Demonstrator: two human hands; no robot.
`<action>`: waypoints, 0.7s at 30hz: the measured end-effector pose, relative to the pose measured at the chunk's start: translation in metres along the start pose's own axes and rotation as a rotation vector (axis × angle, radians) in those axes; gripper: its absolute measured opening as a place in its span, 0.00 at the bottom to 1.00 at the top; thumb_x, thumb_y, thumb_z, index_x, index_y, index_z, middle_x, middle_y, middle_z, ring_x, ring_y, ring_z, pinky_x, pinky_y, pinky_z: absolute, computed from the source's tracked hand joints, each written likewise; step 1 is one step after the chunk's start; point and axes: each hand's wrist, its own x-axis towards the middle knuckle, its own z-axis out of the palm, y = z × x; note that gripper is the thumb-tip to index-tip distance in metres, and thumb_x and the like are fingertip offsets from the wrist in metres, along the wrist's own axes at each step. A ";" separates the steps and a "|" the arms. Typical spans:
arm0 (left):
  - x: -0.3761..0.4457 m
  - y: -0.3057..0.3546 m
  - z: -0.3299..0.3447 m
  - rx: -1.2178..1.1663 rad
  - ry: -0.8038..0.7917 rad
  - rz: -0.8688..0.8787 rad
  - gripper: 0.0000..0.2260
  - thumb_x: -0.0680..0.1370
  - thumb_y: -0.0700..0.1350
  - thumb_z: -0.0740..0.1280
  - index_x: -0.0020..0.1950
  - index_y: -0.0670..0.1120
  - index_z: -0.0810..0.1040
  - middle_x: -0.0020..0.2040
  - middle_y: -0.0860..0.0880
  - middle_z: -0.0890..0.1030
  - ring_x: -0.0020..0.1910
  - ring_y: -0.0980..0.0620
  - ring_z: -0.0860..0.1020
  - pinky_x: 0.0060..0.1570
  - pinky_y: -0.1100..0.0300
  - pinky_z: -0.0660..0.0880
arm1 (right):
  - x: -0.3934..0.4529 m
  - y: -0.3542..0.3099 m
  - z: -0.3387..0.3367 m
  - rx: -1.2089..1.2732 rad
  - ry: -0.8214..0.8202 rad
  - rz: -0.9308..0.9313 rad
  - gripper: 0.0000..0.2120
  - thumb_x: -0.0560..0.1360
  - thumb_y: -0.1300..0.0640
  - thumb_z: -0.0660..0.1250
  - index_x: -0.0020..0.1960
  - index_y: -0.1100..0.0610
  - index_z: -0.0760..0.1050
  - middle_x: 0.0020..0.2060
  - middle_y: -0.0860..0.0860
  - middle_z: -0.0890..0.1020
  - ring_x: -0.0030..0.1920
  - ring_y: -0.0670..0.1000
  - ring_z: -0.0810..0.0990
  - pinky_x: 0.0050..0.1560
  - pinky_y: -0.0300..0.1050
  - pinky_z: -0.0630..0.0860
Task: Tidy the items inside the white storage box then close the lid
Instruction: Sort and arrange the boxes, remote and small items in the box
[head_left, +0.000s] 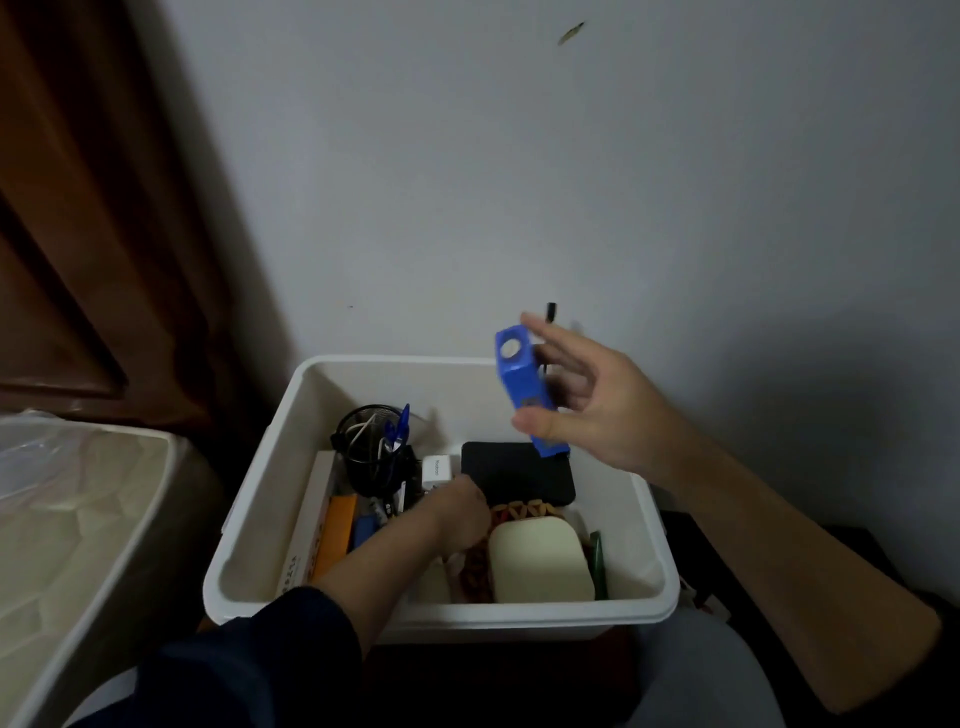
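Blue gadget (524, 387), loosely pinched by right hand (587, 400) above the white storage box (363, 621), could slip; left hand (457, 512) inside seems curled, grasp unclear.

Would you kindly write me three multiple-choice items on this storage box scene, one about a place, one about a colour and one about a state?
1. Where in the white storage box does the black mesh pen cup stand?
A. Far left part
B. Near right corner
C. Outside the box

2. What colour is the small box held above the storage box?
A. Red
B. Blue
C. Green

3. What is the left hand doing?
A. Resting on the rim
B. Holding a lid
C. Reaching down among the items inside

Answers:
1 A, the cup stands toward the far left, beside the small white charger.
2 B, the right hand pinches a bright blue box between thumb and fingers.
3 C, the hand is low inside, next to the black flat case and the cream case.
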 end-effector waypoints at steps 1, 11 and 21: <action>-0.003 0.001 -0.004 -0.145 0.043 0.019 0.12 0.87 0.44 0.59 0.62 0.40 0.77 0.56 0.40 0.82 0.47 0.47 0.78 0.44 0.58 0.73 | 0.003 -0.003 0.002 -0.125 -0.053 0.002 0.44 0.70 0.56 0.84 0.80 0.44 0.68 0.67 0.39 0.80 0.66 0.43 0.81 0.68 0.45 0.79; -0.009 0.017 -0.046 -1.203 -0.256 0.166 0.34 0.84 0.66 0.52 0.75 0.39 0.72 0.68 0.38 0.81 0.68 0.37 0.79 0.65 0.41 0.75 | -0.002 0.000 0.018 -0.637 -0.460 0.064 0.43 0.64 0.41 0.84 0.74 0.33 0.69 0.66 0.29 0.76 0.65 0.35 0.75 0.67 0.45 0.76; -0.010 0.031 -0.026 -0.812 0.127 -0.088 0.12 0.87 0.43 0.59 0.63 0.39 0.78 0.52 0.41 0.81 0.48 0.44 0.80 0.49 0.50 0.78 | 0.006 0.032 0.022 -1.153 -0.316 0.007 0.37 0.64 0.37 0.76 0.72 0.35 0.70 0.53 0.41 0.81 0.52 0.49 0.72 0.55 0.48 0.69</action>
